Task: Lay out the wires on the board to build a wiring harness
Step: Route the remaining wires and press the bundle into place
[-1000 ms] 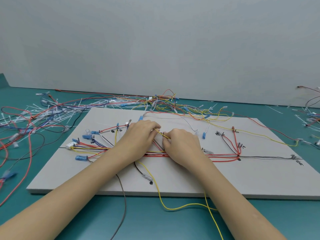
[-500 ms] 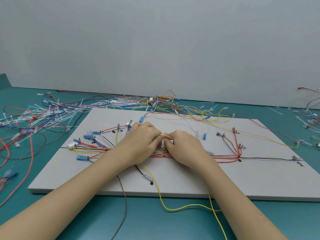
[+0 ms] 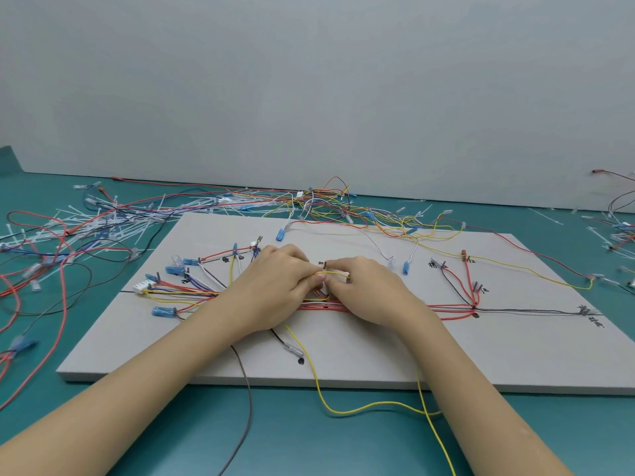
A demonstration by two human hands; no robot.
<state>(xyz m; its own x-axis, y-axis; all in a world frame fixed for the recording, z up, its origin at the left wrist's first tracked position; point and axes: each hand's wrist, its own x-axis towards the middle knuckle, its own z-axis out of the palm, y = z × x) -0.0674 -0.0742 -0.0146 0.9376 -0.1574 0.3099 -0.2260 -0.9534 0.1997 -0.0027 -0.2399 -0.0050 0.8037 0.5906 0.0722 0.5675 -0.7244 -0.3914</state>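
A grey board lies on the teal table, with red, yellow, blue and black wires laid along marked lines. My left hand and my right hand meet at the board's middle, fingertips nearly touching. Both pinch a short stretch of yellow wire between two small pegs, just above the red wire bundle. The yellow wire trails off the board's front edge in a loop. Blue terminals and a white connector sit at the left ends.
Loose wires and white cable ties are heaped on the table at the back left and behind the board. More wires lie at the far right. A grey wire hangs over the front edge. A pale wall rises behind.
My hands have drawn closer together and slightly up the board; the yellow wire between them now runs level between the pegs instead of slanting.
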